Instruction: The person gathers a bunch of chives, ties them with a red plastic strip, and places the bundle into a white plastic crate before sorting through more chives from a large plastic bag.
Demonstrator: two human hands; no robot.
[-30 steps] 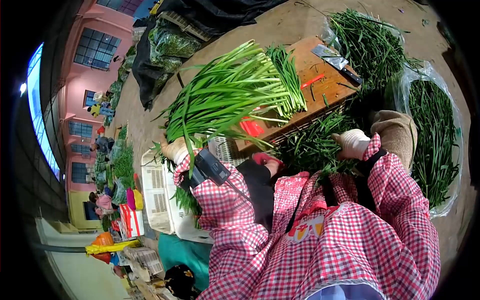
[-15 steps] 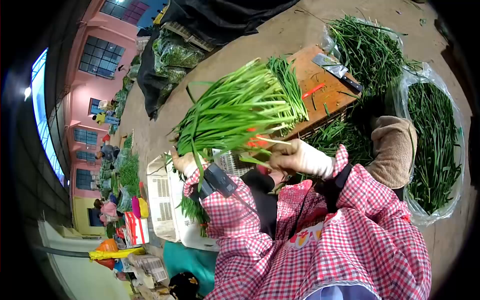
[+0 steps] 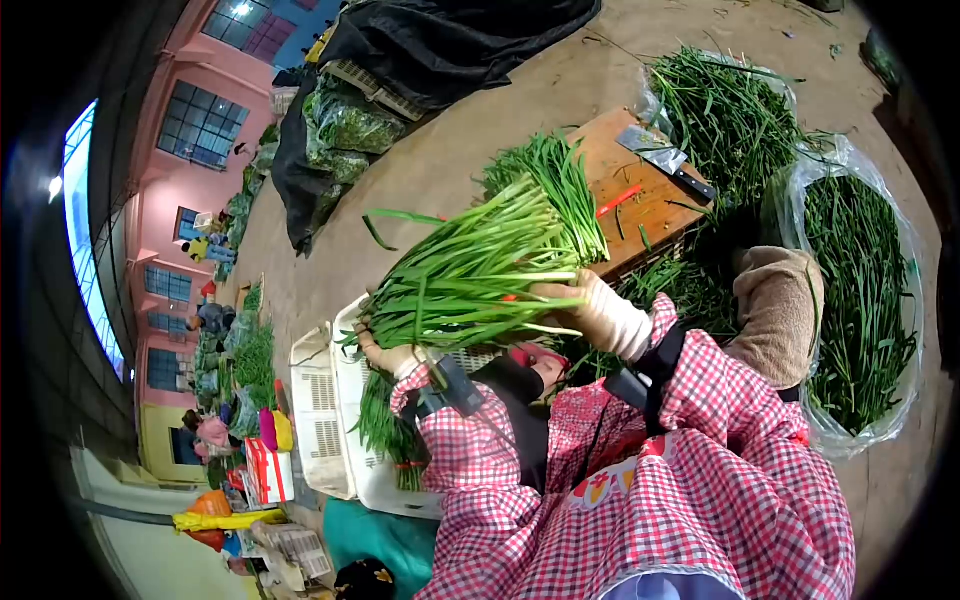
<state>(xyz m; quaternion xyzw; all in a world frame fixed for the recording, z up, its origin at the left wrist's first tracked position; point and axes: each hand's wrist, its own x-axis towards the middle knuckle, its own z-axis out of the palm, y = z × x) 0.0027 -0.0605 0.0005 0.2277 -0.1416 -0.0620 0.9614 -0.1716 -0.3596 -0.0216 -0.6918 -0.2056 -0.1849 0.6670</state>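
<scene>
Right hand (image 3: pixel 600 312) joined left hand (image 3: pixel 390 356) on one bundle (image 3: pixel 470 275).

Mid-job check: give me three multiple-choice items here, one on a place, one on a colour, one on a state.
1. The cleaver lies: A on the wooden board; B in a sink; C in a bucket.
2. The sleeves are: A plain blue; B red-and-white check; C yellow.
3. The bundle of greens is: A in a sink; B tied to a pole; C gripped by the left hand and right hand.
Answers: A, its blade rests on the board; B, checks show on both arms; C, both hands close around it.
</scene>
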